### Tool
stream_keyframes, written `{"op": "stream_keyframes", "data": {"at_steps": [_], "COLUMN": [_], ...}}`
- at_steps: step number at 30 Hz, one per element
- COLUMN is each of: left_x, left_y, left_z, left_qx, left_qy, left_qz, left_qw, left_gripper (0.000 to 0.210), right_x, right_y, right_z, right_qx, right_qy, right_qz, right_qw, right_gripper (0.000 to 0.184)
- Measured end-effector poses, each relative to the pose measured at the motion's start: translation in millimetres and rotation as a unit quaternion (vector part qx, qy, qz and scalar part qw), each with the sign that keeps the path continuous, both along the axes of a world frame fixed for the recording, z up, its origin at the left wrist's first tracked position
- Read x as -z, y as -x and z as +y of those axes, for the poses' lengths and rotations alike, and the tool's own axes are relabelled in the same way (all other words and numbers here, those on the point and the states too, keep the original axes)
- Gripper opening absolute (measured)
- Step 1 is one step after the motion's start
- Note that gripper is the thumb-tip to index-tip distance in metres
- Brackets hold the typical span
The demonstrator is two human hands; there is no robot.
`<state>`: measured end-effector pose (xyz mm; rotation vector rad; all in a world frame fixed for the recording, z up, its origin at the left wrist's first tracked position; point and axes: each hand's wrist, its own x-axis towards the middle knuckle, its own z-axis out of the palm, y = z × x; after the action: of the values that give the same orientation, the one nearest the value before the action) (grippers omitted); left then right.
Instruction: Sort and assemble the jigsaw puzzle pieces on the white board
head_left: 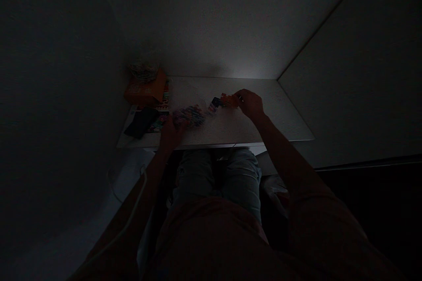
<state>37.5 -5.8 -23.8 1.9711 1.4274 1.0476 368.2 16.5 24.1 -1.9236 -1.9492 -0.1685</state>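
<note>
Dim white table (280,118), right hand (251,103) pinching small orange pieces (227,99) near far edge, left hand (171,134) at front edge touching multicoloured pile (191,115), grip unclear, bare tabletop open to the right, orange box (145,90) crowding left corner

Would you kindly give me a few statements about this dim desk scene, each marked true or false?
1. The right hand touches a small orange piece on the white table. True.
2. The left hand rests on the orange box. False: it is at the pile of colourful pieces; the box sits farther back.
3. A dark object lies at the table's left end. True.
4. Both hands are raised above the table. False: both are down at it.
</note>
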Motion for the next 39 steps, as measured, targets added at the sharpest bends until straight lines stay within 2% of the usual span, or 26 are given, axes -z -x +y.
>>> {"op": "stream_keyframes", "data": {"at_steps": [3, 7, 13, 19, 22, 26, 29, 31, 35, 39], "left_x": [-0.6, -9.2, -21.1, -5.9, -0.1, 0.3, 0.0, 0.6, 2.7, 3.6], "left_y": [-0.9, -4.3, -6.4, -0.5, 1.6, 2.6, 3.9, 4.9, 6.2, 5.9], "left_z": [1.0, -1.8, -8.4, -1.6, 0.2, -1.0, -1.7, -1.5, -0.2, 0.5], "left_qx": [0.000, -0.017, -0.016, -0.006, -0.002, -0.012, -0.014, -0.009, -0.007, -0.018], "left_qy": [-0.012, 0.015, 0.035, 0.022, 0.015, 0.033, 0.036, 0.033, 0.027, 0.024], "left_qz": [-0.001, -0.006, -0.001, 0.008, -0.003, -0.010, -0.009, -0.017, -0.026, -0.010], "left_qw": [1.000, 1.000, 0.999, 1.000, 1.000, 0.999, 0.999, 0.999, 0.999, 0.999], "left_gripper": [0.043, 0.044, 0.047, 0.060, 0.062, 0.062, 0.062, 0.061, 0.056, 0.055], "right_x": [-16.3, -42.5, -94.2, -139.4, -158.3, -179.5, -184.6, -180.4, -158.9, -138.1], "right_y": [-2.1, -2.6, 12.9, 40.2, 59.1, 91.1, 111.0, 118.2, 121.0, 124.2], "right_z": [7.8, 14.0, 9.2, 2.2, -1.9, -8.2, -7.8, -3.8, 7.4, 12.9], "right_qx": [0.008, 0.019, -0.010, -0.057, -0.098, -0.130, -0.143, -0.151, -0.168, -0.176], "right_qy": [-0.041, -0.083, -0.116, -0.178, -0.183, -0.178, -0.171, -0.156, -0.112, -0.064], "right_qz": [-0.013, -0.010, -0.013, -0.014, 0.007, 0.018, 0.007, -0.003, 0.011, 0.011], "right_qw": [0.999, 0.996, 0.993, 0.982, 0.978, 0.975, 0.975, 0.976, 0.979, 0.982], "right_gripper": [0.032, 0.035, 0.036, 0.038, 0.041, 0.039, 0.038, 0.041, 0.047, 0.040]}}
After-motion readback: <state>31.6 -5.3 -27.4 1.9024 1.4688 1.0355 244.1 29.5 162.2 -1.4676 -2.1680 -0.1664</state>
